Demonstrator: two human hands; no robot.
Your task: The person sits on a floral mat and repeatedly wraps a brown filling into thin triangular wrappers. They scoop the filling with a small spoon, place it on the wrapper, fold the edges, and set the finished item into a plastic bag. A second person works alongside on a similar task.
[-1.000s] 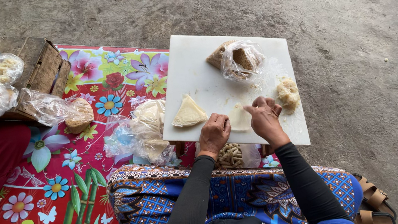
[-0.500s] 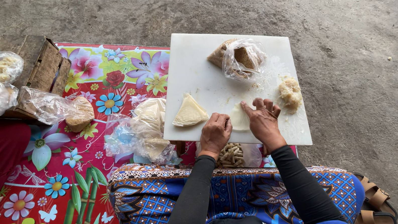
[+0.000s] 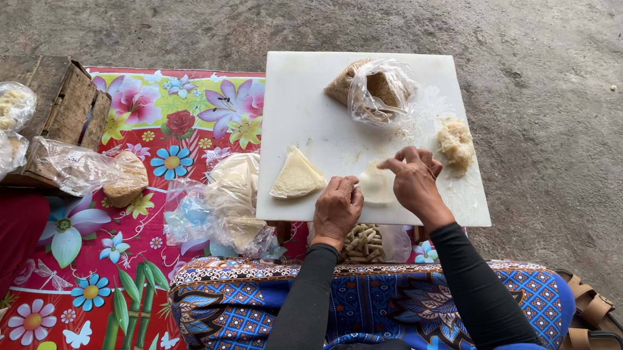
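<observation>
RISK: thin dough sheet (image 3: 376, 185) may tear if the fingers pull unevenly | LEFT: left hand (image 3: 337, 206) curled loosely, knuckles down, pressing the sheet's edge | RIGHT: right hand (image 3: 413, 177) fingertips pinching the sheet's far edge (filling lump (image 3: 455, 146) just beside) | LOCATION: sheet lies on white cutting board (image 3: 303, 105), near edge, between both hands.

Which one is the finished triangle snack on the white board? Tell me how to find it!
Find the square white cutting board lying partly over the flowery mat. Near its lower left corner, just left of the person's left hand, lies a pale yellow folded triangle. Unlike the crumbly lump on the right and the brown pieces in the clear plastic bag, it is smooth, flat and bare.
</observation>
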